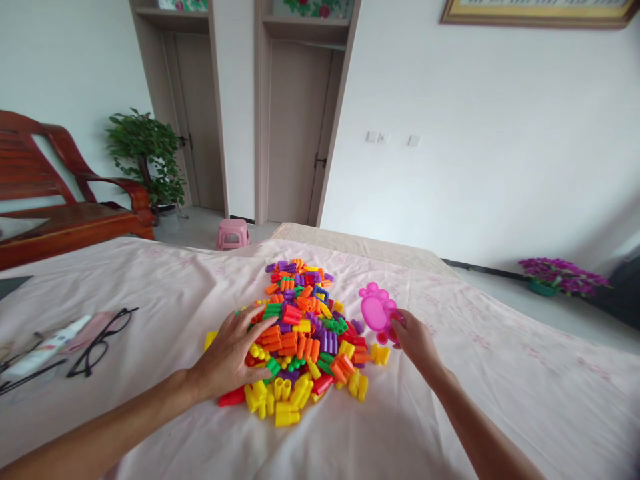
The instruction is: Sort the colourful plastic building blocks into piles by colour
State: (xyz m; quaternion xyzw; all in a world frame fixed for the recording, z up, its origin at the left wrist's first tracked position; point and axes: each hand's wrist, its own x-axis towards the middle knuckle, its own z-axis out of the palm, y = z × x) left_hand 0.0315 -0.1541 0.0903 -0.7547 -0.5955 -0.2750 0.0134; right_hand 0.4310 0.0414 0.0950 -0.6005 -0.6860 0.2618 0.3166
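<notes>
A heaped pile of plastic building blocks [289, 341] in yellow, orange, green, red and purple lies on the cloth before me. My left hand [233, 350] rests over the pile's left side, fingers apart and touching blocks, with nothing gripped that I can see. To the right of the heap, my right hand [411, 337] pinches the lower right edge of a magenta paw-shaped plastic piece [373, 313], held tilted with its rounded lobes upward. Just below that piece, a yellow block [380, 354] lies at the pile's right edge.
A pale, wrinkled cloth [165, 300] covers the surface. Black-framed glasses [103, 343] and a white bottle [50, 347] lie on the left. Beyond the surface are a pink stool [233, 233], a wooden bench [75, 193] and a purple flowering plant [563, 275].
</notes>
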